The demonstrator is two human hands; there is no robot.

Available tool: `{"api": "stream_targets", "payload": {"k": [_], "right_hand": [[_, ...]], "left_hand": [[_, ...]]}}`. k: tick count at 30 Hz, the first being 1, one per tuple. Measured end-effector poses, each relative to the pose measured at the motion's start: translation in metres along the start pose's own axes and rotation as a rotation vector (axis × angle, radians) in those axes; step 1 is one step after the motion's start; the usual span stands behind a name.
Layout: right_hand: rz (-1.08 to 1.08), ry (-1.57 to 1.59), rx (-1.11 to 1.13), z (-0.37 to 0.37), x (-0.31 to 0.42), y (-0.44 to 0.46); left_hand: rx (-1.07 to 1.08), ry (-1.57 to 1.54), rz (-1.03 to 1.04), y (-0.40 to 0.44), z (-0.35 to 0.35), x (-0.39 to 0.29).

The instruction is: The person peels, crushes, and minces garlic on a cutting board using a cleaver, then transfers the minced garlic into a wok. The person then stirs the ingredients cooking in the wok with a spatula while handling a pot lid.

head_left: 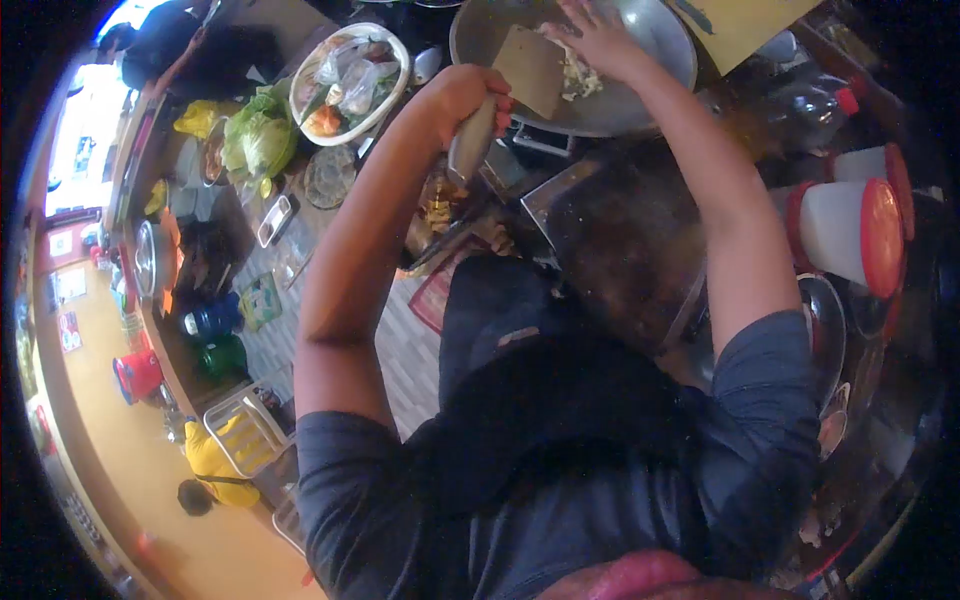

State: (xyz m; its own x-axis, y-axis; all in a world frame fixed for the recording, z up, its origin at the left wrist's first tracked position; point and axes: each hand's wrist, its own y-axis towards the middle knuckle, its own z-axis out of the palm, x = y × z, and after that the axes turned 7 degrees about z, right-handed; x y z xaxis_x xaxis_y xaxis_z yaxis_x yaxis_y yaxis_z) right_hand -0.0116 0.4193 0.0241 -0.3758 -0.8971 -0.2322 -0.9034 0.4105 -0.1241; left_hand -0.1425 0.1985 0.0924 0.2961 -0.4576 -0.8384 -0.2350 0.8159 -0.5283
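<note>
The cleaver (534,72) lies slantwise over the near rim of a wide metal pan (672,42), its broad blade reaching into the pan and its handle angled down and back towards the wearer. The left grip (466,92) is wrapped around that handle, fingers curled tight. The right grip (600,42) is over the pan beside the blade, fingers spread, just above pale chopped food (580,82); whether the fingertips press on the blade or the food, I cannot tell. To the left of the left forearm stands a white basket (398,42) filled with bagged vegetables, with a green cabbage (256,142) just beside it. On the right, near the right arm, are a clear bottle with a red cap (805,112) and a pale tub with a red lid (832,232). Well apart, at the lower left, is a person in yellow (212,455).
</note>
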Motion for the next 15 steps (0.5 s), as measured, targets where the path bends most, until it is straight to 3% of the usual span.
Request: {"api": "stream_targets", "payload": {"k": [1, 5, 8, 10, 11, 13, 15], "right_hand": [[0.004, 0.078, -0.183, 0.031, -0.009, 0.015], [0.012, 0.173, -0.172, 0.003, 0.01, 0.009], [-0.125, 0.178, -0.147, 0.004, 0.011, 0.01], [0.082, -0.277, 0.321, -0.02, 0.007, 0.007], [0.083, -0.275, 0.322, -0.017, 0.005, 0.007], [0.209, -0.062, -0.104, 0.005, -0.011, 0.009], [0.237, -0.035, -0.154, 0.028, -0.017, 0.009]], "left_hand": [[-0.042, 0.042, -0.002, -0.006, 0.002, -0.003], [-0.102, 0.099, 0.029, -0.008, -0.003, -0.002], [-0.095, 0.038, 0.038, -0.007, -0.008, 0.002], [-0.08, 0.083, 0.073, -0.017, -0.013, 0.008], [-0.064, 0.131, 0.108, -0.025, -0.017, 0.011], [-0.078, 0.169, 0.197, -0.046, -0.029, 0.025], [-0.118, 0.228, 0.316, -0.073, -0.042, 0.046]]}}
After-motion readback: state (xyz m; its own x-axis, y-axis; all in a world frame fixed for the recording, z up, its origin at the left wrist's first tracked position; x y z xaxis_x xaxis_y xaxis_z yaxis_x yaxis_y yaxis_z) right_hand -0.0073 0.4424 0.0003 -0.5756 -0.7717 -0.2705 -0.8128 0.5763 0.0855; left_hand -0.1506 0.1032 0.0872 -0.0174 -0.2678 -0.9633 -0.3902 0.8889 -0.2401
